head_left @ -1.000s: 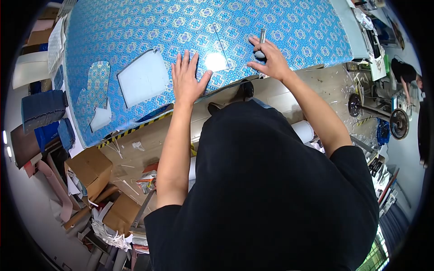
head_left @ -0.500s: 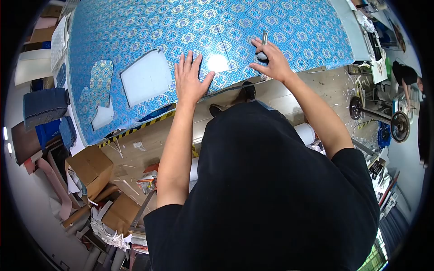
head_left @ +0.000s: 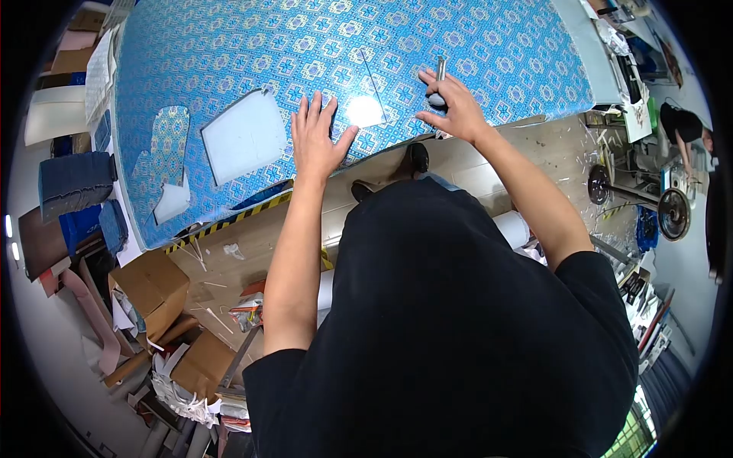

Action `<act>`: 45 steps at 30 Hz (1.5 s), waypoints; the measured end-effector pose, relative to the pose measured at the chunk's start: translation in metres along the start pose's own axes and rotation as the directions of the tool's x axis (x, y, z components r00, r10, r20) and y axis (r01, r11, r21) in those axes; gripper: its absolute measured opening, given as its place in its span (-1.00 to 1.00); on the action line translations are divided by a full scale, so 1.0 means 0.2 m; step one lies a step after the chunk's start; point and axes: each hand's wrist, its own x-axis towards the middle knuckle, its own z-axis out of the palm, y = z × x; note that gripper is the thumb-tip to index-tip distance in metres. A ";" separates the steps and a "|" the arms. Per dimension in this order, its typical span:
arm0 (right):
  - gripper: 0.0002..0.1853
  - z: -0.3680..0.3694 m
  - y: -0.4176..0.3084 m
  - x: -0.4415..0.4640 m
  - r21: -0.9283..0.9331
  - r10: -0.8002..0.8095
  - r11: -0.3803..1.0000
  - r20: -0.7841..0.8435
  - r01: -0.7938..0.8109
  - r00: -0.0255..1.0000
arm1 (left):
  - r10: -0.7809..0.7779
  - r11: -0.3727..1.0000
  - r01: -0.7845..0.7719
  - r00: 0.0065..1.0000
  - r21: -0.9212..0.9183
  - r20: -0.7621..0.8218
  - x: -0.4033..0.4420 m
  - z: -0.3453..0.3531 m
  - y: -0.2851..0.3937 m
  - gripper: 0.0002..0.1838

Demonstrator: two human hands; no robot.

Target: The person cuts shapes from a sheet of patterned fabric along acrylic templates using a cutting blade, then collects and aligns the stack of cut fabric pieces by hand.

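A person [head_left: 458, 328] in a black short-sleeved shirt leans over glossy blue sheeting [head_left: 519, 46] printed with pale floral motifs, spread all around a whitish, angular cut-out [head_left: 244, 141]. Just right of the cut-out, the left hand [head_left: 314, 145] rests on the sheeting, fingers fanned and loose. Farther right of it, past a thin dark slanting line [head_left: 372, 84], the right hand's [head_left: 462, 113] fingers grasp a slim silver-and-grey tool [head_left: 440, 70].

Two near hands [head_left: 314, 143] [head_left: 463, 111], seemingly one knife [head_left: 440, 69]

Head camera: head-worn, facing forward and down.
Torso [head_left: 458, 320]: six o'clock, nearest.
Patterned sheet [head_left: 489, 46]: twelve o'clock, farther.
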 end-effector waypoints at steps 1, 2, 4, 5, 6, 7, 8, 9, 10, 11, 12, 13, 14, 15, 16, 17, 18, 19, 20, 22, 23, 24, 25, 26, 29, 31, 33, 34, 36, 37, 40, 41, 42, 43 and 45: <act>-0.51 0.00 0.00 0.00 -0.003 -0.002 1.000 0.005 0.002 1.000 | 0.000 1.000 0.000 1.000 0.000 0.000 0.00 0.00 0.00 -0.24; -0.51 0.00 0.00 0.00 -0.004 -0.001 1.000 0.005 0.001 1.000 | 0.003 1.000 -0.003 1.000 -0.002 -0.005 0.00 0.00 0.00 -0.25; -0.51 0.01 0.01 0.00 -0.005 -0.002 1.000 0.001 0.002 1.000 | 0.005 1.000 -0.005 1.000 -0.003 -0.009 0.00 0.01 -0.01 -0.25; -0.51 0.01 0.01 0.00 -0.005 -0.001 1.000 0.002 0.001 1.000 | 0.006 1.000 -0.006 1.000 -0.015 -0.015 0.00 0.01 -0.01 -0.25; -0.51 0.01 0.01 0.00 0.007 0.002 1.000 -0.001 -0.002 1.000 | 0.006 1.000 -0.007 1.000 -0.028 -0.020 0.00 0.01 -0.01 -0.25; -0.51 0.01 0.01 0.00 0.018 0.006 1.000 -0.004 -0.006 1.000 | 0.007 1.000 -0.007 1.000 -0.029 -0.019 0.00 0.01 0.00 -0.25; -0.51 0.01 0.01 0.00 0.018 0.008 1.000 -0.004 -0.008 1.000 | 0.004 1.000 -0.005 1.000 -0.028 -0.019 0.00 0.01 0.00 -0.25; -0.51 0.00 0.00 0.00 0.009 0.009 1.000 -0.003 -0.009 1.000 | 0.002 1.000 -0.003 1.000 -0.027 -0.017 0.00 0.01 0.00 -0.24; -0.51 0.00 0.00 0.00 0.000 0.010 1.000 -0.003 -0.010 1.000 | 0.003 1.000 -0.004 1.000 -0.028 -0.013 -0.01 0.01 0.00 -0.24; -0.52 0.01 0.00 0.00 -0.010 0.042 0.999 0.008 -0.042 0.999 | 0.006 1.000 -0.006 1.000 -0.028 -0.014 0.00 0.01 0.00 -0.24; -0.52 0.02 0.01 -0.01 -0.009 0.045 0.999 0.008 -0.045 0.999 | 0.007 1.000 -0.007 1.000 -0.027 -0.013 0.00 0.01 -0.01 -0.24; -0.52 0.01 0.00 -0.01 -0.004 0.026 1.000 0.003 -0.026 1.000 | 0.007 1.000 -0.007 1.000 -0.027 -0.009 0.00 0.01 -0.01 -0.24; -0.52 0.00 -0.01 0.00 -0.001 0.008 1.000 -0.003 -0.008 1.000 | 0.005 1.000 -0.005 1.000 -0.023 -0.007 0.00 0.01 -0.01 -0.24; -0.51 0.00 -0.01 0.00 -0.001 0.010 1.000 0.000 -0.010 1.000 | 0.003 1.000 -0.003 1.000 -0.020 -0.007 0.00 0.01 -0.01 -0.24; -0.51 0.00 -0.01 0.00 -0.002 0.009 1.000 -0.002 -0.009 1.000 | 0.004 1.000 -0.004 1.000 -0.019 -0.008 0.00 0.01 -0.01 -0.24; -0.51 0.00 0.00 0.00 -0.012 0.010 1.000 0.000 -0.010 1.000 | 0.004 1.000 -0.004 1.000 -0.015 -0.008 0.00 0.02 -0.01 -0.24; -0.51 0.01 0.00 -0.01 -0.021 0.012 1.000 0.003 -0.012 1.000 | 0.003 1.000 -0.003 1.000 -0.010 -0.006 -0.01 0.02 -0.01 -0.24; -0.51 0.01 0.00 -0.01 -0.020 0.011 1.000 0.002 -0.011 1.000 | 0.002 1.000 -0.002 1.000 -0.009 -0.007 -0.01 0.01 -0.01 -0.24; -0.50 0.02 0.00 -0.01 -0.020 0.012 1.000 -0.001 -0.012 1.000 | 0.001 1.000 -0.001 1.000 -0.012 -0.002 -0.01 0.01 -0.01 -0.24; -0.50 0.02 0.00 -0.01 -0.020 0.013 1.000 -0.005 -0.013 1.000 | -0.001 1.000 0.001 1.000 -0.015 0.004 0.00 0.01 -0.01 -0.23; -0.50 0.01 0.00 -0.01 -0.005 0.009 1.000 -0.006 -0.009 1.000 | -0.002 1.000 0.002 1.000 -0.011 0.007 -0.01 0.01 -0.01 -0.23; -0.50 0.01 0.00 0.00 0.009 0.005 1.000 -0.008 -0.005 1.000 | -0.003 1.000 0.003 1.000 -0.007 0.009 0.00 0.01 -0.01 -0.23; -0.50 0.01 0.00 0.00 0.008 0.003 1.000 -0.009 -0.003 1.000 | -0.002 1.000 0.002 1.000 -0.006 0.006 0.00 0.01 -0.01 -0.23; -0.51 0.01 0.00 -0.01 0.003 -0.001 1.000 -0.011 0.001 1.000 | -0.001 1.000 0.001 1.000 -0.014 0.008 -0.01 0.01 -0.01 -0.23; -0.51 0.00 -0.01 0.00 0.004 -0.002 1.000 -0.010 0.002 1.000 | 0.006 1.000 -0.006 1.000 -0.028 -0.003 0.00 0.01 -0.01 -0.23; -0.51 0.00 -0.01 0.00 0.010 0.004 1.000 -0.004 -0.004 1.000 | 0.010 0.999 -0.011 1.000 -0.035 -0.011 0.00 0.01 -0.01 -0.23; -0.51 0.00 -0.01 0.00 0.020 0.011 1.000 0.000 -0.011 1.000 | 0.011 0.999 -0.012 1.000 -0.037 -0.016 0.00 0.01 -0.01 -0.24; -0.51 0.00 -0.01 0.00 0.021 0.011 1.000 -0.001 -0.011 1.000 | 0.012 0.999 -0.012 1.000 -0.036 -0.016 0.00 0.01 -0.01 -0.24; -0.51 0.00 -0.01 0.00 0.017 0.013 1.000 -0.002 -0.013 1.000 | 0.016 0.999 -0.017 1.000 -0.048 -0.018 0.00 0.01 -0.01 -0.24; -0.51 0.00 -0.01 0.00 0.016 0.013 1.000 -0.002 -0.013 1.000 | 0.016 0.999 -0.016 1.000 -0.048 -0.019 0.00 0.01 -0.01 -0.24; -0.51 0.00 -0.01 0.00 0.022 0.026 0.999 -0.001 -0.026 1.000 | 0.016 0.999 -0.017 1.000 -0.046 -0.022 0.00 0.01 -0.01 -0.24; -0.50 0.00 -0.01 0.00 0.026 0.026 0.999 0.003 -0.026 1.000 | 0.011 0.999 -0.012 1.000 -0.046 -0.015 0.00 0.01 -0.01 -0.24; -0.50 0.00 -0.01 0.00 0.029 0.026 0.999 0.006 -0.027 1.000 | 0.006 0.999 -0.007 1.000 -0.046 -0.008 0.00 0.01 -0.01 -0.24; -0.50 0.00 -0.01 0.00 0.028 0.027 0.999 0.006 -0.027 1.000 | 0.007 0.999 -0.007 1.000 -0.047 -0.009 0.00 0.01 -0.01 -0.24; -0.48 0.00 -0.02 0.00 0.053 0.038 0.998 -0.004 -0.038 0.999 | 0.001 0.999 -0.001 1.000 -0.040 0.001 -0.01 0.00 0.00 -0.24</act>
